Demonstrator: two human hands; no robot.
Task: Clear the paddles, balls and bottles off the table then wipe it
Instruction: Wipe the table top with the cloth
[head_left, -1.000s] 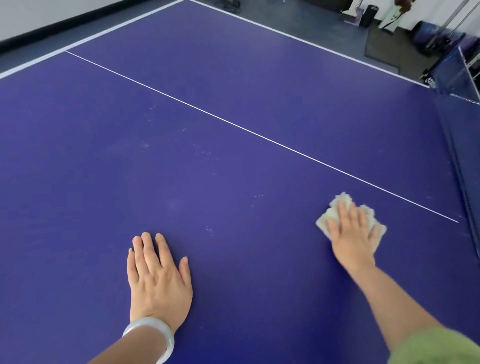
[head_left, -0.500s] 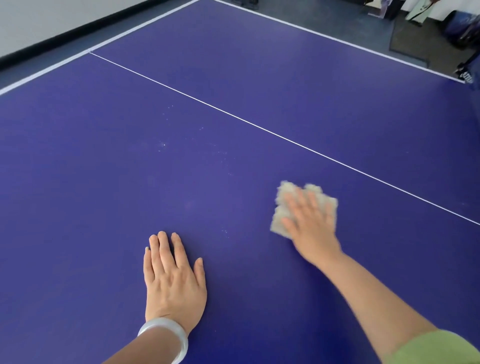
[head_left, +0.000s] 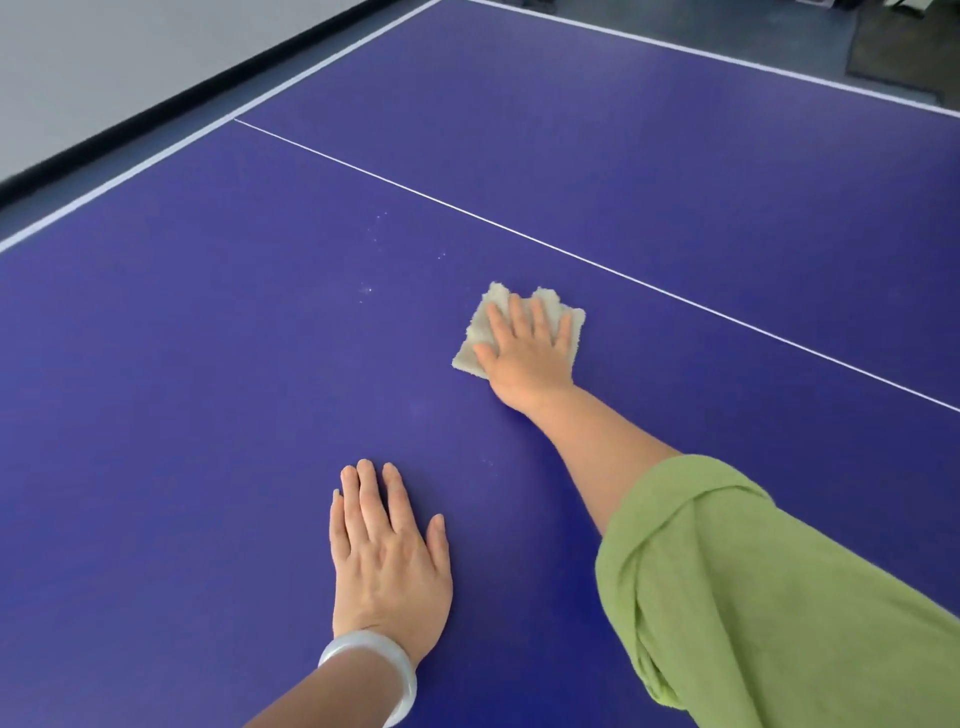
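Fingers (head_left: 517, 317) of the right hand (head_left: 524, 364) lie straight and slightly spread, pressing a beige cloth (head_left: 475, 332) flat on the purple surface (head_left: 208, 415), just short of its thin white centre line (head_left: 519, 234). Pale specks (head_left: 371, 260) dot the surface to the cloth's left. Nearer the person, the left hand (head_left: 387, 566) rests flat, fingers close together, with a pale bangle (head_left: 374, 670) at the wrist.
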